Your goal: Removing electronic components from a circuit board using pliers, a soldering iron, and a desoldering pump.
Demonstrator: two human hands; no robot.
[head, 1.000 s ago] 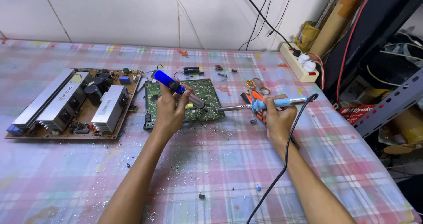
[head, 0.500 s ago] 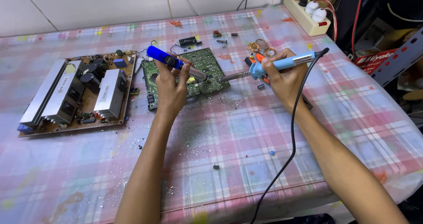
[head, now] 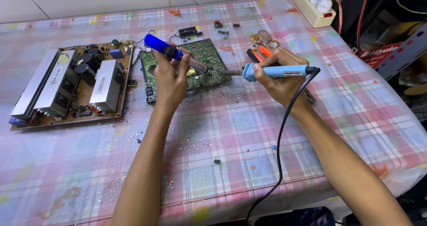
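Observation:
My left hand (head: 170,81) grips a dark blue desoldering pump (head: 171,52), its grey nozzle pointing down at a green circuit board (head: 205,52) lying on the table. My right hand (head: 279,77) holds a light blue soldering iron (head: 275,70) level, with the metal tip touching the same spot on the board's near edge. The iron's black cord (head: 280,141) runs down past my right forearm and off the table's front edge.
A larger brown circuit board (head: 71,86) with metal heat sinks lies at the left. Orange-handled pliers (head: 260,53), copper wire coils (head: 262,38) and small loose parts lie behind the green board. A power strip (head: 309,6) sits at the back right. Solder bits litter the plaid tablecloth (head: 213,132).
The camera has dropped and moved closer, so the boards sit higher in view. Both hands keep their tools at the green board; the iron's tip has come in beside the pump nozzle.

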